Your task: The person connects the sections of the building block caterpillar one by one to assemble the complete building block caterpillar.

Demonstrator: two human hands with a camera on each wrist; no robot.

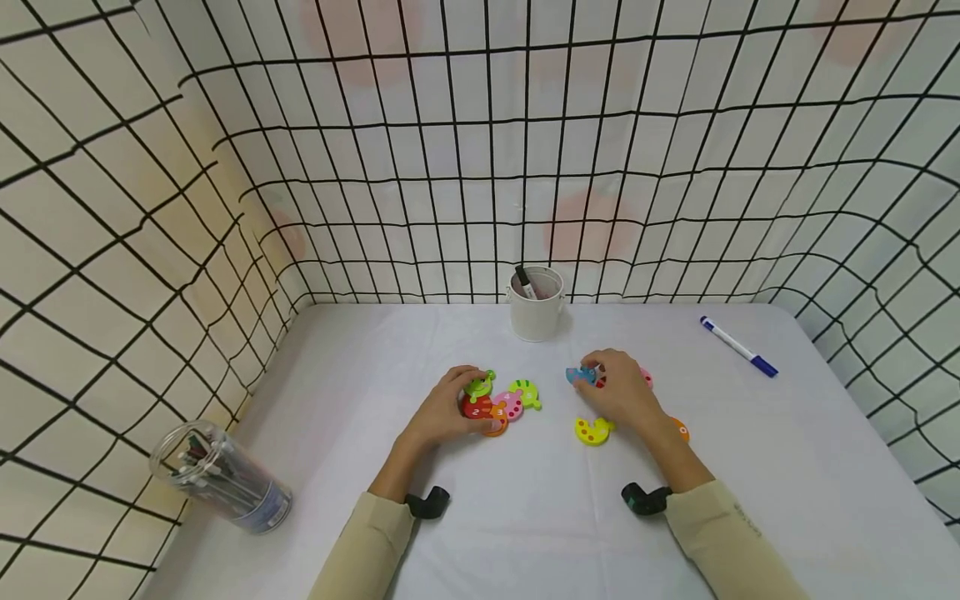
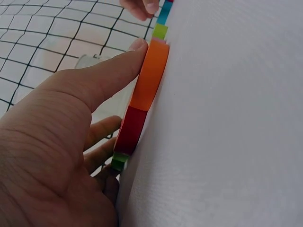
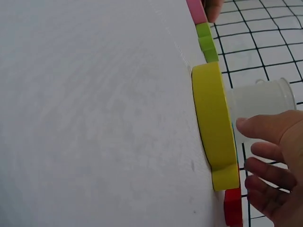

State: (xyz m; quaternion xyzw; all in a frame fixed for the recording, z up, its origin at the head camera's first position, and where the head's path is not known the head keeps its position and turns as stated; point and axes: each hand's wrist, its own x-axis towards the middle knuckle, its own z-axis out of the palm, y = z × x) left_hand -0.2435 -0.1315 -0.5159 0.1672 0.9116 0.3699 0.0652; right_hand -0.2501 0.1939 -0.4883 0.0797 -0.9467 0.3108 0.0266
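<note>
My left hand (image 1: pixel 444 410) holds a cluster of thick, colourful puzzle pieces, thumb at the orange piece (image 2: pixel 150 75) and fingers around the far side by the green piece with a face (image 1: pixel 480 385). A red piece (image 2: pixel 131 132) lies between them, touching a pink dotted piece (image 1: pixel 511 405). A light green striped piece (image 1: pixel 527 393) adjoins the pink one. To the right, my right hand (image 1: pixel 621 390) pinches a blue piece (image 1: pixel 579 375). Below that hand lies a yellow dotted piece (image 3: pixel 213 118). A red piece (image 3: pixel 233 208) is partly hidden beside its fingers.
Another pink piece (image 1: pixel 647 378) and an orange piece (image 1: pixel 681 429) are partly covered by the right hand and forearm. A white pot (image 1: pixel 536 312) holding a marker stands behind. A blue-capped marker (image 1: pixel 738 346) lies right; a jar of pens (image 1: pixel 225 479) stands left. Black wire mesh (image 1: pixel 465 167) borders the table.
</note>
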